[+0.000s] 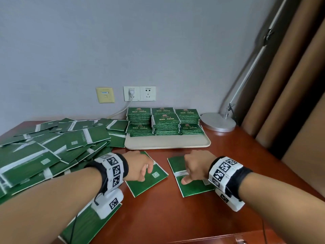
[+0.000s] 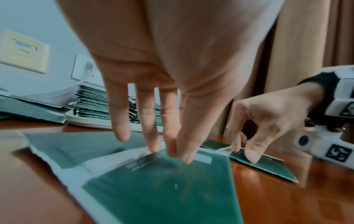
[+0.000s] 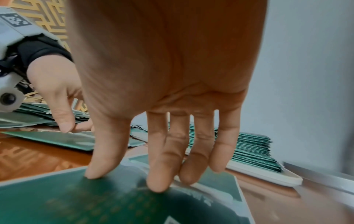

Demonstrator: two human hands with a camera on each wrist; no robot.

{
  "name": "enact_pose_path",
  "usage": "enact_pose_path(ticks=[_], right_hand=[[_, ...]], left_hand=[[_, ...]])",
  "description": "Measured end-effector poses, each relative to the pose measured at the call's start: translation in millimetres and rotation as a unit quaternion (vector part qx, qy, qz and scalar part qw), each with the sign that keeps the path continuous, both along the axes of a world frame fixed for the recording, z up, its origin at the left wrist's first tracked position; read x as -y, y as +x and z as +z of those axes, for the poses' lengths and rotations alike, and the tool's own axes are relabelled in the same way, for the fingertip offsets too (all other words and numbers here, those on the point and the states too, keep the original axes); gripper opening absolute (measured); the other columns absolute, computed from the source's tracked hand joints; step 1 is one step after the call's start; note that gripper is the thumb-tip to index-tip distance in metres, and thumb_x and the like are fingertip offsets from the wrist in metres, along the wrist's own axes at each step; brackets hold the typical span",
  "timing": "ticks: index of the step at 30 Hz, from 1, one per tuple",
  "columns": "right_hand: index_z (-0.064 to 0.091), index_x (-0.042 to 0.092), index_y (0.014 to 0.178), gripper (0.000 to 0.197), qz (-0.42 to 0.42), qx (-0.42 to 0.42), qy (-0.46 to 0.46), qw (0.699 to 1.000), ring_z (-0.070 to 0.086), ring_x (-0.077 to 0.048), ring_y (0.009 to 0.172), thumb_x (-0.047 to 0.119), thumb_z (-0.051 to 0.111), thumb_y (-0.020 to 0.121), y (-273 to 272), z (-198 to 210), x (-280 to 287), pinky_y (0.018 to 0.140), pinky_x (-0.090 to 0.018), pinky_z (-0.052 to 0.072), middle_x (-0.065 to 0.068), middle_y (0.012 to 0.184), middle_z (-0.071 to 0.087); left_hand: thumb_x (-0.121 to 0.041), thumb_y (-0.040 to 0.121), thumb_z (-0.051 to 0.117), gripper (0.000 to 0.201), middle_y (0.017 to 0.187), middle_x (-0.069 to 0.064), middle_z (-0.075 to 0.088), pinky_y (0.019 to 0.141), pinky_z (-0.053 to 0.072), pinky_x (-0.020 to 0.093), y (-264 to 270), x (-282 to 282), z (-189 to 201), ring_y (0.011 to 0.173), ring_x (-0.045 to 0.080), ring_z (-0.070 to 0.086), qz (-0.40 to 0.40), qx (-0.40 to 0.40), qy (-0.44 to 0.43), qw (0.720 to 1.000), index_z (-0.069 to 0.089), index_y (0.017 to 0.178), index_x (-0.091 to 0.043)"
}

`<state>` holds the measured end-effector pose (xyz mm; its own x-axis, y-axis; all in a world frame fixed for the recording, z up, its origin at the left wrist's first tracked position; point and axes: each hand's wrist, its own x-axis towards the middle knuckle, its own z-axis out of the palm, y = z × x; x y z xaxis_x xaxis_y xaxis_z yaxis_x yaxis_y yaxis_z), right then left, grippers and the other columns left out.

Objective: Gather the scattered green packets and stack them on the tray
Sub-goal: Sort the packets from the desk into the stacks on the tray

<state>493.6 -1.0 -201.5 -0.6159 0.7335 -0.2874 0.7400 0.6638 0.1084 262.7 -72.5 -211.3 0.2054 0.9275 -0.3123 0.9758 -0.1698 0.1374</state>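
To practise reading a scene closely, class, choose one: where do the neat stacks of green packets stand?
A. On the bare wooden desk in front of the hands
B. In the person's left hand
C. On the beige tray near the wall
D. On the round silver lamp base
C: the neat stacks of green packets stand on the beige tray below the wall sockets, while the two hands touch single packets lying on the desk.

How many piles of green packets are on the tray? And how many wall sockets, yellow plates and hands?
packet stacks on the tray: 6
white wall sockets: 2
yellow wall plate: 1
hands, left hand and right hand: 2
Total: 11
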Motion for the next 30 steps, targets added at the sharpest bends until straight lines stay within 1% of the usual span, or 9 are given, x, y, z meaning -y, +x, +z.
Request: enact_pose_path(ticks=[2, 4, 7, 9, 12, 19, 22, 26, 30], right_hand=[[0.045, 0.013, 0.062, 0.057, -0.004, -0.012, -0.006, 1.0, 0.055, -0.027, 0.069, 0.059, 0.074, 0.079, 2, -4, -4, 0.066, -0.031, 0.045, 0.0, 0.062, 0.049], [0.064, 0.009, 0.069, 0.05, 0.004, -0.031, -0.03, 0.999, 0.062, -0.024, 0.071, 0.057, 0.074, 0.079, 0, -4, -8, 0.069, -0.034, 0.054, 0.0, 0.067, 0.063], [0.078, 0.018, 0.088, 0.029, 0.013, -0.068, -0.051, 0.996, 0.067, -0.018, 0.08, 0.046, 0.075, 0.083, -1, -2, -17, 0.08, -0.035, 0.057, 0.003, 0.08, 0.074], [0.078, 0.021, 0.092, 0.021, 0.005, -0.09, -0.043, 0.995, 0.066, -0.018, 0.086, 0.04, 0.076, 0.083, 1, -1, -25, 0.082, -0.031, 0.055, 0.004, 0.085, 0.074], [0.075, 0.023, 0.103, 0.022, -0.002, -0.089, -0.041, 0.995, 0.065, -0.019, 0.094, 0.032, 0.078, 0.083, 6, -6, -35, 0.084, -0.028, 0.049, 0.002, 0.096, 0.072], [0.067, 0.025, 0.091, 0.018, -0.017, -0.087, -0.043, 0.995, 0.056, -0.011, 0.064, 0.031, 0.08, 0.08, 0, -11, -46, 0.074, -0.029, 0.05, 0.009, 0.068, 0.057], [0.068, 0.025, 0.086, 0.023, -0.024, -0.082, -0.041, 0.996, 0.06, -0.016, 0.079, 0.035, 0.085, 0.074, -5, -12, -53, 0.071, -0.028, 0.046, 0.007, 0.076, 0.063], [0.066, 0.025, 0.082, 0.026, -0.032, -0.067, -0.054, 0.996, 0.064, -0.019, 0.085, 0.034, 0.088, 0.071, -10, -15, -61, 0.078, -0.032, 0.053, 0.003, 0.083, 0.068], [0.062, 0.018, 0.108, 0.047, -0.019, -0.04, -0.053, 0.998, 0.059, -0.024, 0.099, 0.035, 0.087, 0.072, -13, -14, -66, 0.088, -0.038, 0.051, -0.002, 0.106, 0.064]], left_hand=[[-0.019, 0.087, 0.071, 0.022, 0.093, -0.008, 0.073, 0.062, 0.038, 0.011, 4, -1, 0, 0.065, -0.006, 0.051, -0.014, 0.02, 0.011, 1.0, 0.062, 0.107, -0.022], [-0.011, 0.084, 0.073, 0.024, 0.091, -0.002, 0.072, 0.057, 0.035, 0.006, 6, -3, -3, 0.068, 0.001, 0.058, -0.017, 0.044, 0.029, 0.998, 0.06, 0.102, -0.02], [-0.007, 0.085, 0.069, 0.03, 0.099, 0.001, 0.058, 0.071, 0.044, 0.023, 6, -8, -9, 0.09, 0.018, 0.062, 0.011, 0.047, 0.071, 0.996, 0.055, 0.106, -0.022], [-0.02, 0.089, 0.07, 0.032, 0.107, -0.003, 0.05, 0.08, 0.042, 0.027, 3, -10, -9, 0.095, 0.016, 0.054, 0.046, 0.009, 0.091, 0.995, 0.055, 0.117, -0.023], [-0.035, 0.091, 0.069, 0.04, 0.12, -0.004, 0.054, 0.089, 0.041, 0.028, -2, -13, -7, 0.107, 0.016, 0.053, 0.051, -0.035, 0.052, 0.997, 0.057, 0.129, -0.027], [-0.024, 0.096, 0.063, 0.038, 0.129, -0.006, 0.054, 0.083, 0.033, 0.022, 1, -24, -2, 0.115, 0.013, 0.052, -0.014, -0.032, 0.015, 0.999, 0.059, 0.132, -0.035], [-0.013, 0.095, 0.063, 0.035, 0.119, -0.01, 0.059, 0.084, 0.038, 0.022, 6, -34, -2, 0.105, 0.01, 0.054, -0.018, -0.025, 0.027, 0.999, 0.065, 0.122, -0.036], [-0.011, 0.088, 0.071, 0.036, 0.106, -0.012, 0.055, 0.077, 0.036, 0.025, 9, -47, -4, 0.094, 0.011, 0.049, -0.025, -0.049, 0.027, 0.998, 0.062, 0.116, -0.031], [-0.021, 0.087, 0.075, 0.049, 0.122, -0.001, 0.053, 0.091, 0.045, 0.035, 9, -57, -6, 0.108, 0.019, 0.053, 0.013, -0.074, -0.001, 0.997, 0.049, 0.128, -0.024]])
